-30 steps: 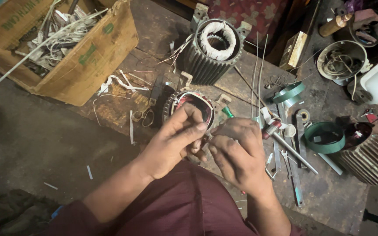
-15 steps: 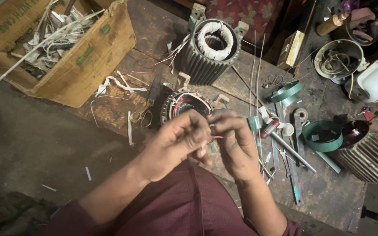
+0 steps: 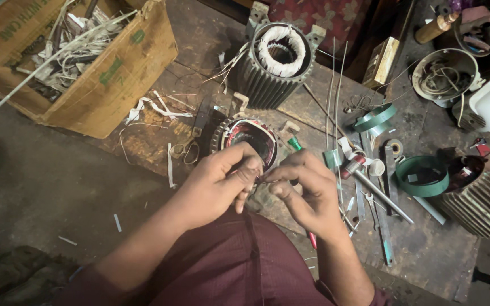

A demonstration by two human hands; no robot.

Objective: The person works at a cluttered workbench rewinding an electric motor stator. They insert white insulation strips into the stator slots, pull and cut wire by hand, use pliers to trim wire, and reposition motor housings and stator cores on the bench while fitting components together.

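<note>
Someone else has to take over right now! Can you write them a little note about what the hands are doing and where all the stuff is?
Left hand: fingertips pinched on a thin wire end, just in front of the round finned motor stator with red-brown copper windings.
Right hand: pinching the same fine wire from the other side; the wire is too small to see clearly.
Second grey finned stator with white-wrapped windings stands behind.
Small scissors lie left of the stator; green tape roll at right.
Done: coils sit in the near stator.
Left: the wire ends in hand.

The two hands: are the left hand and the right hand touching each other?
Touching. The head view shows the left hand and right hand meeting at the fingertips over the motor, with no gap between them.
</note>
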